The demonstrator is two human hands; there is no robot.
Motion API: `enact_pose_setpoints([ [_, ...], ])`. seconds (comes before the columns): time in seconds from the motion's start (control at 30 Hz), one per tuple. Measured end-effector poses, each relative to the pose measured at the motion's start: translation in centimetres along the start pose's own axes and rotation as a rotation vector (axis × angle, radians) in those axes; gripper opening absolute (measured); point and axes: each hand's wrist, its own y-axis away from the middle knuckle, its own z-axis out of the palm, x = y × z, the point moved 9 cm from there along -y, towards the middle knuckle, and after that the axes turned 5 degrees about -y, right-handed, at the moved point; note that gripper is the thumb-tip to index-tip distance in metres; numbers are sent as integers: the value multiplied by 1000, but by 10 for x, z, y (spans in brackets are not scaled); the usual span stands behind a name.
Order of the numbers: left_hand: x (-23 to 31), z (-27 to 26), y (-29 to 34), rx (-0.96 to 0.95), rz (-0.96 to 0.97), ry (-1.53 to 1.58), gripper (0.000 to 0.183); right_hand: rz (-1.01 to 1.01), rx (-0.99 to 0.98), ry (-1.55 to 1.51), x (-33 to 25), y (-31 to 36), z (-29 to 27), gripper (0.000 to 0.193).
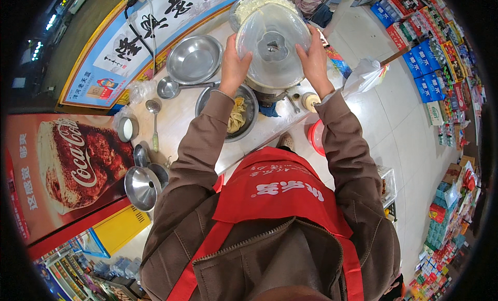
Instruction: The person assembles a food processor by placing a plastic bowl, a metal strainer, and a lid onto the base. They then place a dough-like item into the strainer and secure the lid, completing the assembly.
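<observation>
My left hand (236,65) and my right hand (314,60) grip opposite sides of a wide translucent plastic hopper (254,62) with a hole at its middle. It sits over a round metal machine (264,87), whose body it mostly hides; I cannot tell if the two touch. Just behind the hopper is a bowl of pale, bumpy food (259,3). Below my left wrist stands a metal basin (251,126) holding a crumpled yellowish cloth (237,115). A blue cloth (268,110) shows at the machine's foot.
Left on the table are a wide metal basin (194,60), a ladle (168,87), a skimmer (153,107) and a cup of white stuff (127,129). A metal funnel (141,187) stands lower left. A white plastic bag (364,78) is at the right edge; a red stool (317,137) is below.
</observation>
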Motion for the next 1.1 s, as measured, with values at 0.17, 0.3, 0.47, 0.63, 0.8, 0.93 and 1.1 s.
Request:
enact_pose_setpoints([
  [0.17,-11,7,-10,15,90,-210,62,14,-17,104,22,-6,17,66],
  [0.3,-18,18,-18,-8,141,-244,66,119,-81,235,38,-11,33,61],
  [0.47,-33,36,-19,-64,198,-559,66,18,-90,510,42,-10,49,56],
  [0.63,-38,42,1,9,261,-620,60,-166,-21,623,39,-1,55,52],
  [0.8,-47,47,0,-19,215,-639,58,-207,-33,586,40,1,57,49],
  [0.93,-49,48,-2,-25,192,-687,60,-219,-83,568,43,-4,62,48],
  [1.1,-51,48,0,-19,183,-673,59,-260,-150,594,47,-10,70,45],
])
